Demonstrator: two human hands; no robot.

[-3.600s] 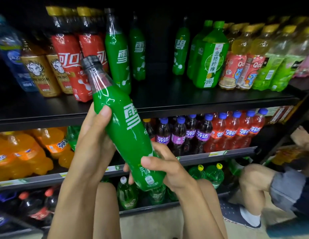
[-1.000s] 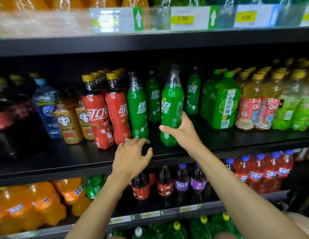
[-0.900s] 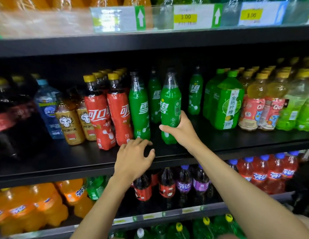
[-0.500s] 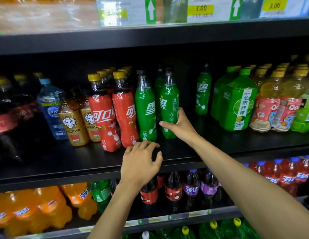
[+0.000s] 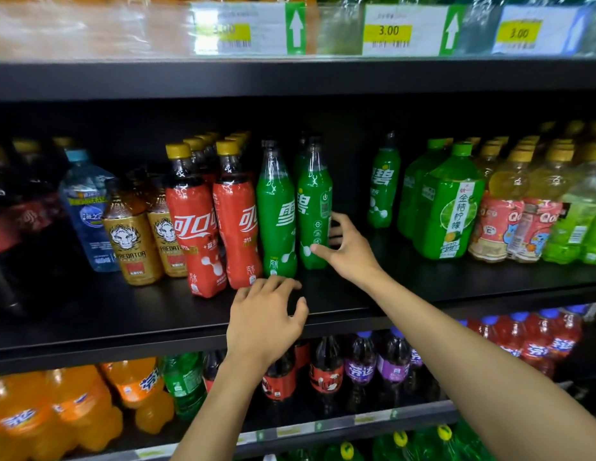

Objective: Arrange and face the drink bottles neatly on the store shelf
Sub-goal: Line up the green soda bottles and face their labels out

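- Head view, centre of the frame: the green bottle [image 5: 315,207] stands upright on the black shelf [image 5: 423,287], just right of a neighbouring green bottle [image 5: 276,214] and close against it.
- The right hand [image 5: 346,251] is loosely cupped round its lower part, thumb tip on the front and fingers curling round the right side.
- The left hand [image 5: 266,321] lies palm down on the shelf's front edge, fingers spread and slightly bent, holding nothing.
- Left of the green pair are red cola bottles [image 5: 193,224]. To the right, across a gap, is a lone green bottle [image 5: 384,188] set further back.
- We judge this to be the facing step: the bottle is placed, but its label sits partly sideways, showing small print.
- Next we would twist it until the logo faces out, then draw it forward level with its neighbour.
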